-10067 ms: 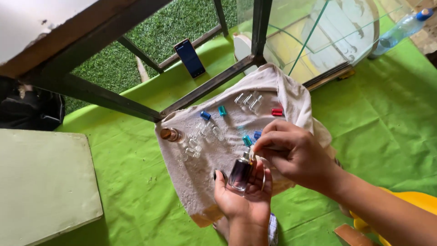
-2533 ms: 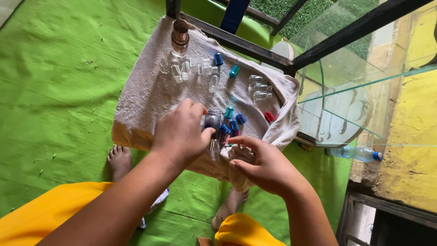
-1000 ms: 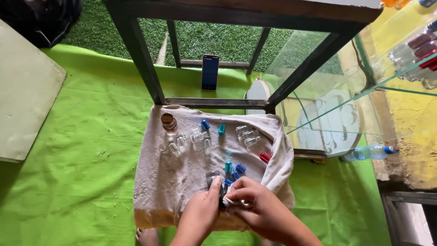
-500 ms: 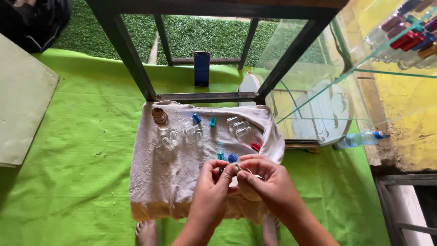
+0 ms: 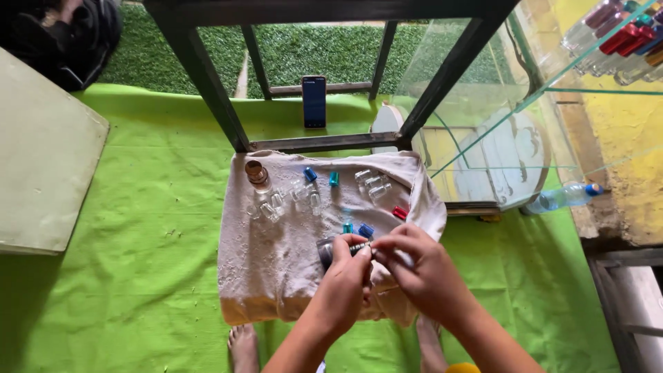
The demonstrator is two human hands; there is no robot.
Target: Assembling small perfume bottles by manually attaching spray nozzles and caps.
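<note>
Your left hand [image 5: 343, 280] now grips a small dark bottle [image 5: 327, 251] over the near edge of the beige cloth [image 5: 276, 255]. Your right hand [image 5: 423, 269] has closed in, fingertips pinching at the bottle's top. A moment ago both hands were lower; the small vials [image 5: 304, 193] lie beyond your fingers.

Both forearms rise from the bottom edge of the view and meet at the middle. The left hand [image 5: 343, 287] is curled, knuckles up, thumb and forefinger pinched at its top. The right hand [image 5: 423, 273] comes in from the lower right, wrist bent, fingers folded leftward so their tips touch those of the left hand. Two bare feet show below, one either side of the arms
</note>
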